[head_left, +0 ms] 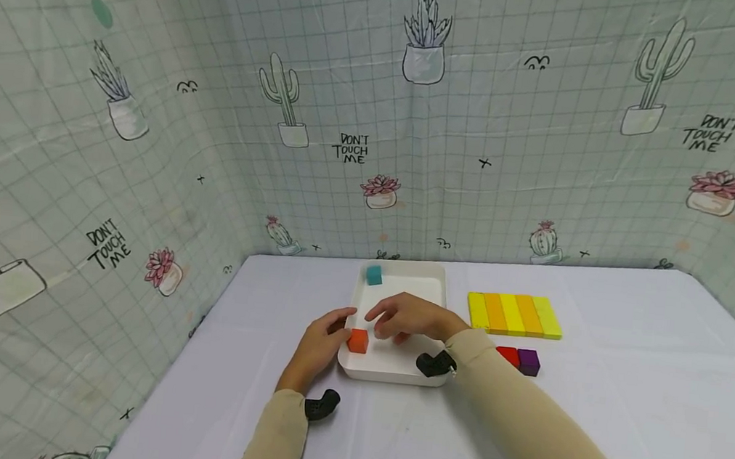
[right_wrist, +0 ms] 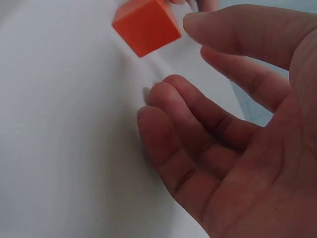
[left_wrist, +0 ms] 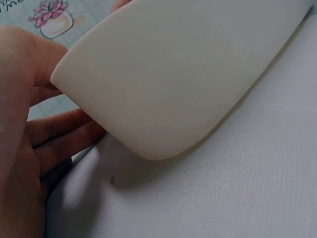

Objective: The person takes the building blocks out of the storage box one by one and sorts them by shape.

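Observation:
A white tray (head_left: 394, 370) lies on the table with an orange cube (head_left: 358, 341) near its left side and a teal cube (head_left: 374, 274) in its far left corner. My left hand (head_left: 317, 349) holds the tray's left edge, its thumb close to the orange cube; whether they touch I cannot tell. In the left wrist view, fingers (left_wrist: 64, 141) lie against the outside of the tray wall (left_wrist: 163, 84). Over the tray, my right hand (head_left: 415, 317) has loosely bent fingers and nothing between them. The orange cube (right_wrist: 147, 27) is just off its thumb tip in the right wrist view.
Right of the tray, several yellow and orange strips (head_left: 514, 315) lie side by side. Nearer, a red block (head_left: 509, 355), partly hidden by the right sleeve, sits beside a purple cube (head_left: 528, 362). A patterned curtain (head_left: 452, 157) rises behind the white-covered table (head_left: 641, 399).

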A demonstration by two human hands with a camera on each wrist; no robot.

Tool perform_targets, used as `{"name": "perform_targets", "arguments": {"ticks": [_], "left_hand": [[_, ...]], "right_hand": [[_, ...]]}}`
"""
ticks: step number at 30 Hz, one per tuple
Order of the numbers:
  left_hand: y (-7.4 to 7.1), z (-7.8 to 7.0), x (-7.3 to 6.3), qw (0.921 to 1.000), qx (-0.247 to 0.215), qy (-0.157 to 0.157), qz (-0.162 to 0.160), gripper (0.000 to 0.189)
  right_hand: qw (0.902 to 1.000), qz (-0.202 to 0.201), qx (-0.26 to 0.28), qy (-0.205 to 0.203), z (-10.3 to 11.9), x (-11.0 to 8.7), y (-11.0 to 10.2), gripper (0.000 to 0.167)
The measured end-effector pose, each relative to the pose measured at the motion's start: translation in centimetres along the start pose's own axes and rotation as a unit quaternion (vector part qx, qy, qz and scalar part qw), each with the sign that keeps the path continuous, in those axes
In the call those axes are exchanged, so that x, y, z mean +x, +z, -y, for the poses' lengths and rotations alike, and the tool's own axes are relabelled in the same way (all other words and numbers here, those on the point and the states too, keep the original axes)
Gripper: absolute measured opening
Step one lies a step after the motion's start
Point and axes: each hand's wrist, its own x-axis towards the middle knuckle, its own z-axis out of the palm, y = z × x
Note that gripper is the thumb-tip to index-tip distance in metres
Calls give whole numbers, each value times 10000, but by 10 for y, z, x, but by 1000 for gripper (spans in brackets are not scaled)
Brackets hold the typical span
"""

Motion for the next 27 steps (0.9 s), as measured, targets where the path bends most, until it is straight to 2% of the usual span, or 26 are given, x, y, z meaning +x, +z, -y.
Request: {"name": "perform_targets", "arguments": {"ticks": [10,21,27], "left_hand": [[2,-3,3,9999,1,116,88,40],[-1,0,0,10000,17,-59,-21,42],[0,0,1,10000,68,-8,-54,43]], "right_hand": [[9988,200,-446,-104,6,7,14,36],[9946,214,-1014,-30,10,12,19,18],[9953,176,-948,-55,9,9,14,18]]}}
